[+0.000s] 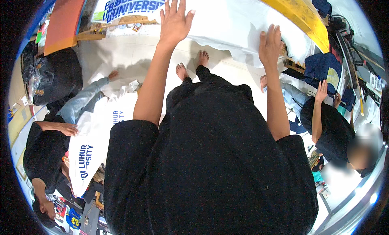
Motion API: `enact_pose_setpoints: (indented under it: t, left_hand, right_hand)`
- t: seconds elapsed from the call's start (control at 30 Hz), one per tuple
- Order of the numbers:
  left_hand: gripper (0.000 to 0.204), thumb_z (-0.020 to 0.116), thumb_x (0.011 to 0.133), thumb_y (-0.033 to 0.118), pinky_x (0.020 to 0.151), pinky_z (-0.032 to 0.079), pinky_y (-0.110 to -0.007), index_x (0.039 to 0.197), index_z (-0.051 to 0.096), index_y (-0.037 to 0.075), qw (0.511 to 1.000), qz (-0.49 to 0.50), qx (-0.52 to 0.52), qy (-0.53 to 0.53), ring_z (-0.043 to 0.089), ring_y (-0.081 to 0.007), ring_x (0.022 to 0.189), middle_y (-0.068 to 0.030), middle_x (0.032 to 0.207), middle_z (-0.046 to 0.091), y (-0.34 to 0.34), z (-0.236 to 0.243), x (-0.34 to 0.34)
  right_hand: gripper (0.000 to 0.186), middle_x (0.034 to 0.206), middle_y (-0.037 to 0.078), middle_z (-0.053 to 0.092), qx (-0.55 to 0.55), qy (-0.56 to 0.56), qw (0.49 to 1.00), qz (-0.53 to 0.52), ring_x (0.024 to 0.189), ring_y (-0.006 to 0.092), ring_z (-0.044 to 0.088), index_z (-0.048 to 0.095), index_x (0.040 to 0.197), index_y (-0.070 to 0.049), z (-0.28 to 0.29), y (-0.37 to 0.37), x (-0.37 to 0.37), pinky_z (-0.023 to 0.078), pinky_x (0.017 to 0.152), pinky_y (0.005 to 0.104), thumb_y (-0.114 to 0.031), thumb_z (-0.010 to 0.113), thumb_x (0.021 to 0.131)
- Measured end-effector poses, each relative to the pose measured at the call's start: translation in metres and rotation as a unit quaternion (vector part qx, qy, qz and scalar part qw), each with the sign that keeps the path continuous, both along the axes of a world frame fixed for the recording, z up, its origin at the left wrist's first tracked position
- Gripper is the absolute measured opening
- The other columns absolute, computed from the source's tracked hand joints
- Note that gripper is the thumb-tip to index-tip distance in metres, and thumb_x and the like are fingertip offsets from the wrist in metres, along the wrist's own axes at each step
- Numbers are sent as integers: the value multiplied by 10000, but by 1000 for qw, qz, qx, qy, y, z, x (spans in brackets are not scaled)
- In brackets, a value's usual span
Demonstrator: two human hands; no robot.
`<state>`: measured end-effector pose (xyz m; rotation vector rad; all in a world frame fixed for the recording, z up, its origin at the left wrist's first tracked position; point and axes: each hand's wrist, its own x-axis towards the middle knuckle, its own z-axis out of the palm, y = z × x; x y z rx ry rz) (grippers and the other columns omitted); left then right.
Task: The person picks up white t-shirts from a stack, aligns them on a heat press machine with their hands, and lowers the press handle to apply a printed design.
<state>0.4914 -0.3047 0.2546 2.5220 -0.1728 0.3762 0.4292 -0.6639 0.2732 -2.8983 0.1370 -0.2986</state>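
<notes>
The left hand is open, thumb spread, over the left part of the white sheet; the right hand is open too, over its right part. Contact is unclear. The yellow bar borders the sheet's far right; the orange board stands left of the sheet, navy cloth right.

bold blue capitals stood at the left end of white sheet, more blue capitals crossed second white sheet, yellow digits marked blue cloth
</notes>
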Motion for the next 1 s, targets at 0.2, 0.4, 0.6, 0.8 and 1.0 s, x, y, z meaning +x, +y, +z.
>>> enact_pose_setpoints:
  t: [0.2, 0.4, 0.6, 0.8, 1.0]
  left_hand:
    - [662, 510, 1061, 401, 1201, 254, -675, 1584, 380, 17, 995, 24, 89, -28, 335, -568, 1459, -330, 1595, 363, -14, 5, 27]
    - [455, 531, 1057, 292, 1051, 466, -565, 1381, 549, -27, 992, -3, -123, -10, 582, -510, 1244, -328, 1335, 614, -21, -4, 149]
    - [413, 586, 1035, 335, 944, 539, -504, 1197, 656, -39, 973, -10, -225, 51, 687, -467, 1076, -313, 1109, 717, 0, -58, 215]
    - [437, 640, 989, 373, 926, 545, -473, 1102, 725, -41, 962, -102, -207, 149, 708, -410, 1051, -280, 1097, 739, 27, -14, 220]
    - [404, 646, 968, 339, 941, 532, -478, 1095, 737, -33, 954, -49, -269, 123, 697, -382, 1063, -254, 1133, 737, 31, -49, 227]
  right_hand:
    - [785, 1712, 266, 187, -39, 57, 997, -24, 1574, 479, 191, 261, 1642, -17, -2, -10, 35, 162, 1212, 711, -553, 399, 1085]
    - [771, 1643, 284, 350, 43, 49, 998, 12, 1550, 422, 293, 328, 1596, 42, -10, -59, 125, 283, 1235, 505, -550, 303, 1103]
    - [480, 1337, 63, 625, 467, 153, 861, -131, 1215, 181, 584, 528, 1472, -54, -5, -109, 168, 447, 1037, 417, -325, 559, 1077]
    - [467, 1363, 66, 620, 478, 159, 851, -149, 1280, 225, 556, 554, 1444, -61, -16, -155, 169, 426, 1077, 473, -311, 628, 1057]
    - [440, 1385, 118, 632, 562, 141, 808, -110, 1297, 273, 573, 587, 1413, -31, -18, -136, 179, 425, 1103, 441, -261, 633, 1041]
